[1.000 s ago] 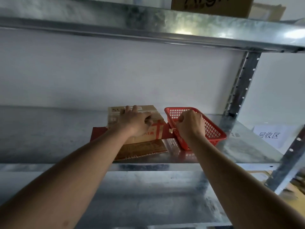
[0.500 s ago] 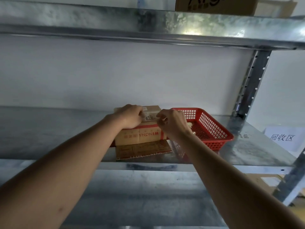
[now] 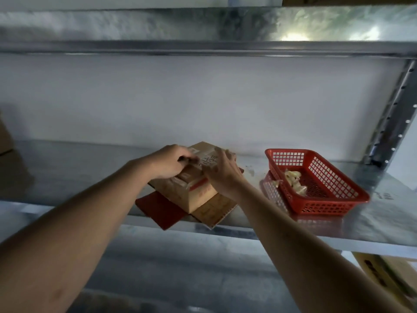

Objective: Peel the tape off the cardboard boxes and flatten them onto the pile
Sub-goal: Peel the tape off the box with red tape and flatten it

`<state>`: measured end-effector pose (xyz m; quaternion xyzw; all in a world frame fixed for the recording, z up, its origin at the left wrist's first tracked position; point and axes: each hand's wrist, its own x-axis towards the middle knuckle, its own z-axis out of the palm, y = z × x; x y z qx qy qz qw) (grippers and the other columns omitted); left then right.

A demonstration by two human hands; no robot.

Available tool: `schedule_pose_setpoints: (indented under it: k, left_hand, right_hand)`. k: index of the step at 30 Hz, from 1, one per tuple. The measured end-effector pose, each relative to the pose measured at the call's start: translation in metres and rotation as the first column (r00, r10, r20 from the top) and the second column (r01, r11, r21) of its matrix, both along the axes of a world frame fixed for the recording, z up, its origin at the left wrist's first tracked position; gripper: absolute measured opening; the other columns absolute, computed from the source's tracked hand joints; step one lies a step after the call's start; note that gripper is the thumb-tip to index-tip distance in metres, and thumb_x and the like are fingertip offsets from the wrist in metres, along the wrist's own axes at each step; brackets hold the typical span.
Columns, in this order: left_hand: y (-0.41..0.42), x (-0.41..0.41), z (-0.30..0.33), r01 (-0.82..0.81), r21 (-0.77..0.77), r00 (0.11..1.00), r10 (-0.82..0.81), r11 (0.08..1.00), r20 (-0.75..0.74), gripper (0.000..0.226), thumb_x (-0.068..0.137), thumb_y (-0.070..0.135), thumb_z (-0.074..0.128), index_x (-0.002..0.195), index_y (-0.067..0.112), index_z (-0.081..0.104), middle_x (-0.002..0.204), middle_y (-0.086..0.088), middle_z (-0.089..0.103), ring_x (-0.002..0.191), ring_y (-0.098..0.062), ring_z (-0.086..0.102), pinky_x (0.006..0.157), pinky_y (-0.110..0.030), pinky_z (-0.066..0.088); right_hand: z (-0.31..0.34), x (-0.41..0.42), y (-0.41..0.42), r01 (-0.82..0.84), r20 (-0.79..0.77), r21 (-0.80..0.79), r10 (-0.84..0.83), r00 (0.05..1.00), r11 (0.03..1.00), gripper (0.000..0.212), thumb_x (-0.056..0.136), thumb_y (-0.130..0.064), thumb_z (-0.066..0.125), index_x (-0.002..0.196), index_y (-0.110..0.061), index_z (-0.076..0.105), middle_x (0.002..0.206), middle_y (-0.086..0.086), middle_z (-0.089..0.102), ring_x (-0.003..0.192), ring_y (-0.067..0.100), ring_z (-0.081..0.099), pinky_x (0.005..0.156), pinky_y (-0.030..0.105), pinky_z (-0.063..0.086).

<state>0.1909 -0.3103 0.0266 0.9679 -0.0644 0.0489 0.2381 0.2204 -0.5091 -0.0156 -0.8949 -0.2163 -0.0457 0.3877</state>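
Your cardboard box [image 3: 198,188] sits at the centre of the metal shelf [image 3: 67,168], turned corner-on toward you, resting on the pile of flattened cardboard [image 3: 212,210] whose red sheet [image 3: 160,207] sticks out at 7 o'clock from the box. Clear tape [image 3: 191,182] shows crumpled along the box's top edge. Your left hand [image 3: 170,162] lies on the box's top at its 10 o'clock side, fingers curled down onto the lid; whether they pinch the tape or merely press, you cannot tell from here. Your right hand [image 3: 222,171] covers the box's 2 o'clock side, fingers fairly straight and spread over the top by the printed label [image 3: 206,161], touching rather than clasping.

At 3 o'clock from the box, apart from it, stands the red plastic basket [image 3: 338,199], with pale crumpled tape scraps [image 3: 293,180] lying inside. A perforated steel upright [image 3: 392,123] rises at the shelf's far right. Another brown box edge [image 3: 4,136] shows at 9 o'clock, at the frame's left border.
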Motion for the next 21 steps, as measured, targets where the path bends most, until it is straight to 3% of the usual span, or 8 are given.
schedule_pose_setpoints:
  k: [2,5,6,8,10,13,17,21]
  left_hand:
    - [0.005,-0.002,-0.002,0.022,0.027,1.000,-0.022,0.999,0.017,0.029,0.106,0.027,0.058,0.114,0.051,0.072,0.130,0.020,0.058,0.124,-0.013,0.056,0.109,-0.037,0.047]
    - [0.009,-0.006,0.000,0.043,0.089,0.998,-0.047,0.995,0.036,0.027,0.104,0.036,0.060,0.128,0.037,0.071,0.119,0.023,0.057,0.120,-0.009,0.054,0.103,-0.032,0.043]
    - [0.009,-0.008,0.002,0.047,0.110,0.998,-0.052,0.993,0.042,0.028,0.103,0.039,0.062,0.129,0.035,0.071,0.118,0.020,0.058,0.117,-0.009,0.054,0.101,-0.032,0.043]
    - [0.007,-0.009,0.005,0.061,0.150,0.996,-0.071,0.987,0.062,0.029,0.102,0.040,0.063,0.129,0.033,0.072,0.113,0.014,0.058,0.111,-0.010,0.056,0.098,-0.034,0.046]
    - [0.007,-0.009,0.005,0.070,0.158,0.994,-0.083,0.985,0.076,0.029,0.101,0.041,0.064,0.127,0.032,0.073,0.108,0.012,0.056,0.106,-0.012,0.057,0.095,-0.036,0.048]
    - [0.010,-0.006,0.000,0.066,0.081,0.996,-0.071,0.995,0.058,0.024,0.099,0.046,0.065,0.119,0.037,0.074,0.115,0.012,0.055,0.114,-0.014,0.056,0.102,-0.038,0.046]
    - [0.007,-0.001,-0.001,0.002,-0.047,0.999,-0.004,0.999,-0.042,0.014,0.098,0.046,0.066,0.111,0.047,0.073,0.165,0.004,0.034,0.152,-0.022,0.031,0.124,-0.046,0.027]
    - [-0.002,-0.004,0.001,-0.037,-0.080,0.997,0.031,0.996,-0.077,0.051,0.087,0.069,0.063,0.126,0.037,0.074,0.157,0.001,0.048,0.146,-0.021,0.042,0.109,-0.033,0.032]
  right_hand:
    - [-0.002,0.009,0.003,-0.040,-0.016,0.128,0.043,0.999,0.991,0.067,0.098,-0.030,0.059,0.157,-0.024,0.028,0.157,0.005,0.027,0.139,0.033,0.039,0.108,0.048,0.048]
    - [-0.006,0.019,-0.001,-0.074,0.065,0.292,0.057,0.996,0.953,0.058,0.094,-0.004,0.056,0.146,-0.027,0.048,0.148,0.002,0.040,0.129,0.023,0.049,0.086,0.014,0.051]
    - [-0.006,0.020,-0.002,-0.086,0.096,0.325,0.058,0.994,0.942,0.058,0.091,0.002,0.054,0.139,-0.031,0.053,0.144,0.002,0.044,0.128,0.021,0.051,0.085,0.012,0.051]
    - [-0.002,0.024,-0.002,-0.108,0.147,0.327,0.063,0.987,0.939,0.053,0.088,0.005,0.055,0.126,-0.032,0.063,0.135,0.001,0.050,0.126,0.020,0.053,0.099,0.030,0.055]
    - [-0.001,0.026,-0.003,-0.119,0.204,0.293,0.059,0.977,0.949,0.038,0.090,0.000,0.062,0.113,-0.030,0.070,0.124,-0.001,0.054,0.118,0.019,0.058,0.102,0.041,0.054]
    - [-0.008,0.019,-0.009,-0.113,0.286,0.282,0.029,0.958,0.953,0.010,0.096,-0.029,0.071,0.105,-0.027,0.074,0.112,-0.006,0.060,0.101,0.008,0.064,0.090,0.038,0.060]
    - [-0.016,-0.004,-0.021,-0.250,0.498,0.134,0.153,0.853,0.959,0.043,0.090,-0.067,0.061,0.106,-0.029,0.072,0.108,-0.011,0.059,0.091,0.003,0.062,0.071,0.029,0.059]
    - [-0.022,-0.009,-0.036,-0.259,0.582,-0.036,0.231,0.780,0.965,0.057,0.068,-0.057,0.087,0.114,-0.026,0.074,0.117,-0.003,0.059,0.099,0.014,0.064,0.078,0.028,0.056]
